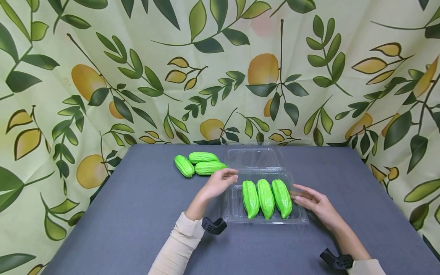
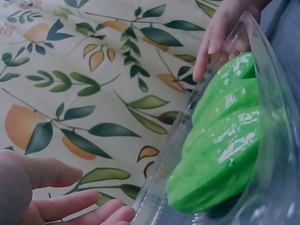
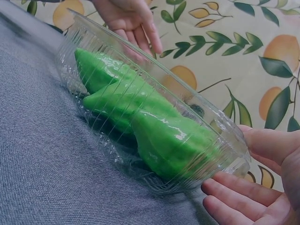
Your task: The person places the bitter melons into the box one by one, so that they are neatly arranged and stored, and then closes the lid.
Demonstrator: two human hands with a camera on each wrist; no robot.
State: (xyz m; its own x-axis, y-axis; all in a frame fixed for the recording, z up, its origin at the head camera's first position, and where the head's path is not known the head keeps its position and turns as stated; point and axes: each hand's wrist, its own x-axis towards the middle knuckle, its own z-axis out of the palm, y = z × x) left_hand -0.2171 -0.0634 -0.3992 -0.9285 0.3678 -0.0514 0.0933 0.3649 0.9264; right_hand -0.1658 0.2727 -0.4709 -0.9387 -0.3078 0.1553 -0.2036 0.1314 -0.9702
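Note:
A clear plastic clamshell box (image 1: 233, 214) lies opened on the table, its lid (image 1: 254, 158) folded back. Three bright green, ridged, bitter-melon-like vegetables (image 1: 266, 198) lie side by side in its base. At the box's right side is my right hand (image 1: 317, 204); in the right wrist view its straight fingers (image 3: 239, 197) rest by the outer wall, with the thumb near the rim. My left hand (image 1: 220, 183) hovers over the left edge of the box, fingers extended and holding nothing. The left wrist view shows that hand (image 2: 65, 192) apart from the green vegetables (image 2: 220, 159).
Three more green vegetables (image 1: 206, 168) sit together on the grey table (image 1: 154, 198), left of the lid, close beyond my left hand. A leaf-patterned cloth (image 1: 220, 95) hangs behind the table and along both sides.

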